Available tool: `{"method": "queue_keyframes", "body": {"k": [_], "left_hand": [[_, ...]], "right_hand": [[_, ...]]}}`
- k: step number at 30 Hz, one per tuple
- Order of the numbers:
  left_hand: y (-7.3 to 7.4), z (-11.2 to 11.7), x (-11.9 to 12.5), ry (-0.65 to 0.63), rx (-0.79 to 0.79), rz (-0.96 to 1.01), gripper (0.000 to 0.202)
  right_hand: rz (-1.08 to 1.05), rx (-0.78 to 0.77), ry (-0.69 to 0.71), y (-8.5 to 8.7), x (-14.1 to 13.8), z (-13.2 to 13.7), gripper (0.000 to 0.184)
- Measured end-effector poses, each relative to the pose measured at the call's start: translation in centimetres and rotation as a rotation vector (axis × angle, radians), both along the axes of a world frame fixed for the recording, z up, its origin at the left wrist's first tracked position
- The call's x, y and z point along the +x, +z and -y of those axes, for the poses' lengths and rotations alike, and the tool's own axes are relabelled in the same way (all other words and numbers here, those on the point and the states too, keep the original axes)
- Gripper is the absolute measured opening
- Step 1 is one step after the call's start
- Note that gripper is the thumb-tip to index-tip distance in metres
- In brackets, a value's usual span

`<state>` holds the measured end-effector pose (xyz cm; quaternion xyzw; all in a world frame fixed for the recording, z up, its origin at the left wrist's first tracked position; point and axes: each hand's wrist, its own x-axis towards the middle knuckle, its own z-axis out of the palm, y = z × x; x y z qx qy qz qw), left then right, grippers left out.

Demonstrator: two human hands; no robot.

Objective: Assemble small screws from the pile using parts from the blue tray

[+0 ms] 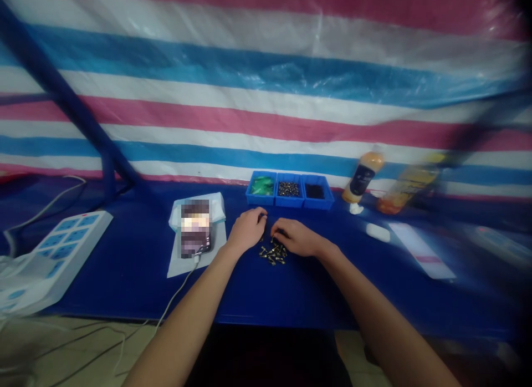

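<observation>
A small pile of brass-coloured metal fittings (273, 255) lies on the blue table. At its upper right edge, my right hand (296, 237) is closed, thumb and fingers bent together over the nearest pieces. Whatever is between those fingertips is too small to make out. Just up and left of the pile, my left hand (248, 227) is closed with its fingers curled inward. Its fingertips are partly hidden, and I cannot tell what they hold. Behind both hands stand three joined blue bins: one with green pieces (261, 186), one with small metal parts (288, 189), one with black parts (315, 191).
A phone (195, 232) with a charging cable lies on white paper at left, near a large power strip (62, 256). Two bottles (362, 176) stand at back right. A white case (378, 232) and a pale flat box (421, 251) lie nearer.
</observation>
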<state>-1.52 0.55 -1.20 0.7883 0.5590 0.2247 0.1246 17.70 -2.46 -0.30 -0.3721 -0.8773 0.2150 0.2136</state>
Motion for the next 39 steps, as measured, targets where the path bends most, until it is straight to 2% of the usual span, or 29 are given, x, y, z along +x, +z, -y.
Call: {"method": "queue_keyframes", "body": {"k": [5, 10, 14, 20, 26, 28, 30, 33, 35, 37, 39], "left_hand": [[0.2, 0.2, 0.1, 0.009, -0.025, 0.012, 0.025], [0.4, 0.3, 0.1, 0.024, -0.045, 0.017, 0.025], [0.4, 0.3, 0.1, 0.021, -0.04, 0.021, 0.025], [0.2, 0.2, 0.0, 0.005, -0.037, 0.026, 0.025], [0.4, 0.3, 0.0, 0.005, -0.046, 0.016, 0.025], [0.5, 0.4, 0.0, 0.001, -0.04, 0.017, 0.025], [0.5, 0.4, 0.0, 0.0, -0.036, 0.016, 0.025], [0.6, 0.5, 0.1, 0.002, -0.032, 0.016, 0.024], [0.6, 0.5, 0.1, 0.0, -0.031, 0.018, 0.023], [0.5, 0.4, 0.0, -0.002, -0.034, 0.018, 0.024], [0.4, 0.3, 0.0, -0.002, -0.031, 0.014, 0.024]], "right_hand": [[0.151, 0.021, -0.192, 1.0, 1.4, 1.1, 0.018], [0.266, 0.059, -0.303, 1.6, 2.3, 1.4, 0.019], [0.284, 0.135, -0.352, 0.9, 2.6, 1.2, 0.018], [0.443, 0.274, -0.435, -0.4, 3.0, 0.8, 0.026], [0.483, 0.264, -0.49, -1.0, 3.2, 0.9, 0.033], [0.412, 0.221, -0.49, -1.1, 3.1, 0.8, 0.036], [0.228, 0.135, -0.5, -1.0, 3.1, 0.4, 0.037], [-0.263, 0.029, -0.598, -0.4, 3.0, -0.4, 0.032], [-0.543, 0.032, -0.72, 0.0, 2.9, -0.7, 0.036], [-0.615, 0.031, -0.765, 0.2, 2.9, -0.7, 0.036], [-0.505, -0.014, -0.657, 0.1, 2.8, -0.1, 0.032]]}}
